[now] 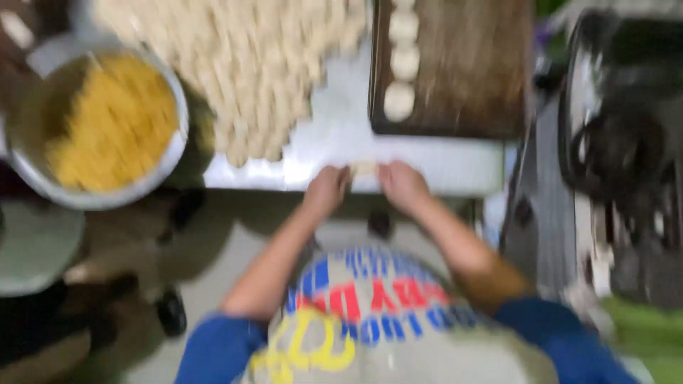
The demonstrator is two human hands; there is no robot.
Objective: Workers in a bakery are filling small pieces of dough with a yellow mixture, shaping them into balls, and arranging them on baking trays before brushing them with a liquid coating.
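Note:
The view is blurred. My left hand (326, 190) and my right hand (402, 185) meet at the near edge of a white table (341, 135). Between their fingertips they pinch a small pale piece of dough (363, 168). A big heap of pale dough pieces (249, 64) lies on the table beyond my left hand. Beyond my right hand is a dark wooden tray (462, 78) with a row of round dough balls (402, 64) along its left side.
A metal bowl (167, 160) of yellow filling (107, 121) stands at the left by the heap. A dark machine (626, 142) stands at the right. My printed apron (370, 313) fills the bottom of the view, with floor and a round grey lid (35, 245) at the lower left.

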